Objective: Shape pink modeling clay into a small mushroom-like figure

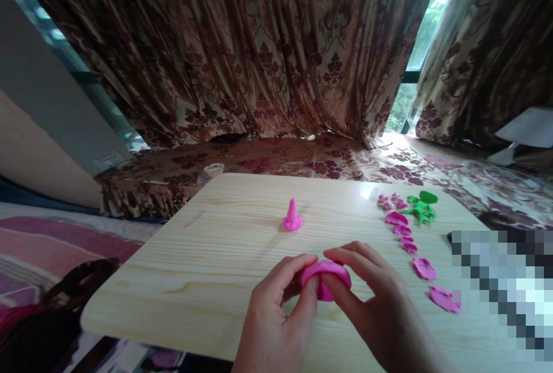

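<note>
Both my hands pinch one flattened disc of pink modelling clay (326, 277) just above the light wooden table (181, 257). My left hand (276, 315) grips its left edge with thumb and fingers. My right hand (375, 304) grips its right edge the same way. A small pink clay cone (292, 216) stands upright on the table beyond my hands.
A row of several flat pink clay petals (406, 240) runs along the right side of the table, ending at a green clay shape (421, 206). A blurred-out patch covers the right edge. Patterned curtains and a cushioned bench lie behind the table.
</note>
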### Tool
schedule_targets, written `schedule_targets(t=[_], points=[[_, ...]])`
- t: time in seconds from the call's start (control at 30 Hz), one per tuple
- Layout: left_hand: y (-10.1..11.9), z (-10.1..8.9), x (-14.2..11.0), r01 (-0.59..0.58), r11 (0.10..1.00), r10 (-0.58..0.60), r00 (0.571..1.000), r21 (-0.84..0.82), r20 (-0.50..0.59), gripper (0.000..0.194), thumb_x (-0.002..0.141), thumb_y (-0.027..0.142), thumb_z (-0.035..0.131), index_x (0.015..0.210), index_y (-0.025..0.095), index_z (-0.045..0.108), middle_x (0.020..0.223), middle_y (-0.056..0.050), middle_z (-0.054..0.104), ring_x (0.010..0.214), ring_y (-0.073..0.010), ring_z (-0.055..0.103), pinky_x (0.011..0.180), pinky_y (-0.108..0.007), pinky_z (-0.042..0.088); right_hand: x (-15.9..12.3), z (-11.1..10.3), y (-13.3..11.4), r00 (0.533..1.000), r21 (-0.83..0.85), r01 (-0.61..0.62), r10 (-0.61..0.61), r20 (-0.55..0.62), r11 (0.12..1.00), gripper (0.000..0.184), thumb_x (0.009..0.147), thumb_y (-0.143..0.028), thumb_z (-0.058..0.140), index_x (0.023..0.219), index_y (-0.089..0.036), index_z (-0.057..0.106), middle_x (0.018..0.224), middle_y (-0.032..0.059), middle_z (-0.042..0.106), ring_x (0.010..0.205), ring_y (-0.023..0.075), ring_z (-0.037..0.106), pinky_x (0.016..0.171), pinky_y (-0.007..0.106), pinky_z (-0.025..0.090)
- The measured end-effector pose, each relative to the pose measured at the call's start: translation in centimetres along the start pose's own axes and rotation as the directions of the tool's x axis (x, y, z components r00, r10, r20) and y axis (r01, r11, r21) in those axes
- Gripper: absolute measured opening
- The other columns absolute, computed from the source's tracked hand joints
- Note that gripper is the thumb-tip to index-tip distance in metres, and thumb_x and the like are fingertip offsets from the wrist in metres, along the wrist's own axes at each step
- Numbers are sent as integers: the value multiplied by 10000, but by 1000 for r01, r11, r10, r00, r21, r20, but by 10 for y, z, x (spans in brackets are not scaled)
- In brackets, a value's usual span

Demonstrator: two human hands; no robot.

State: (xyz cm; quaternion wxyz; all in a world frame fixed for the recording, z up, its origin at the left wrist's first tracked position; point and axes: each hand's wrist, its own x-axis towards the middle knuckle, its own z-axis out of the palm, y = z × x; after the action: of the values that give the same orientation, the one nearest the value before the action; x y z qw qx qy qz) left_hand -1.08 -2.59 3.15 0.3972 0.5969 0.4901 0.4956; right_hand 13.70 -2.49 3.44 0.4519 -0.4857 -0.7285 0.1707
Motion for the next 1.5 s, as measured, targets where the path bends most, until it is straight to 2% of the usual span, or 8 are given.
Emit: schedule_targets(t=[0.23, 0.4, 0.67, 0.83, 1.03, 1.23, 1.4, 1.5], points=[[2, 4, 1, -130, 991, 130, 991, 17, -34, 145, 770, 99, 595, 845, 204, 662, 798, 19, 667, 735, -112, 664, 690, -173, 546, 0, 0, -5, 999, -50, -7, 9, 31, 999, 137, 814, -79, 588, 811, -202, 648, 799, 21, 607, 771, 180, 542, 648, 311, 432], [-2, 0, 3, -191, 981, 192, 981, 45, -28, 151, 795, 95, 561, 858, 200, 648, 864, 0, 655, 817, -122, 653, 709, -184, 550, 0, -3, -1, 997, -23, 64, -62, 51, 998, 280, 818, -104, 612, 1062, -238, 642, 912, 26, 626, 853, 182, 547, 712, 313, 457], [-5, 0, 0, -165, 984, 165, 986, 69, 8, 142, 804, 143, 583, 904, 208, 659, 837, 4, 675, 741, -127, 666, 657, -199, 558, -1, -4, 2, 996, -38, 89, -88, 13, 995, 308, 824, -152, 630, 1119, -240, 618, 918, 32, 627, 854, 184, 558, 713, 320, 475], [-1, 0, 2, -131, 986, 127, 991, 106, 41, 134, 791, 149, 593, 897, 197, 660, 796, 3, 677, 692, -126, 659, 648, -205, 542, 0, -7, -3, 992, -42, 129, -130, 0, 991, 183, 830, -133, 611, 957, -247, 680, 861, 27, 618, 811, 173, 563, 662, 298, 474], [1, -2, 4, -133, 984, 115, 983, 119, 143, 199, 808, 131, 570, 942, 188, 705, 806, -23, 677, 740, -143, 645, 679, -224, 519, 0, -9, -1, 995, -5, 98, -98, 36, 995, 345, 807, -191, 658, 1146, -239, 608, 972, 39, 618, 897, 177, 574, 746, 304, 505], [-2, -1, 2, -74, 995, 65, 990, 68, 122, 233, 809, 166, 589, 1012, 220, 689, 866, -3, 710, 773, -137, 665, 704, -205, 522, 1, -11, -2, 987, -22, 150, -148, 63, 988, 320, 852, -108, 570, 1093, -308, 638, 914, 13, 589, 883, 159, 556, 699, 281, 488], [-3, 1, 3, -30, 999, 29, 998, 14, 63, 164, 815, 196, 595, 942, 211, 697, 882, -11, 727, 772, -148, 677, 702, -209, 530, 0, -8, -2, 990, -18, 134, -135, -34, 991, 452, 802, -161, 655, 1231, -218, 524, 979, 44, 603, 916, 179, 569, 785, 325, 499], [-3, 1, 2, -16, 1000, 16, 998, 2, 68, 157, 830, 227, 585, 954, 202, 680, 864, -17, 716, 743, -146, 673, 677, -219, 538, -1, -8, -1, 988, -31, 140, -142, -65, 990, 266, 810, -118, 630, 1056, -214, 597, 900, 28, 614, 848, 162, 573, 721, 299, 496]])
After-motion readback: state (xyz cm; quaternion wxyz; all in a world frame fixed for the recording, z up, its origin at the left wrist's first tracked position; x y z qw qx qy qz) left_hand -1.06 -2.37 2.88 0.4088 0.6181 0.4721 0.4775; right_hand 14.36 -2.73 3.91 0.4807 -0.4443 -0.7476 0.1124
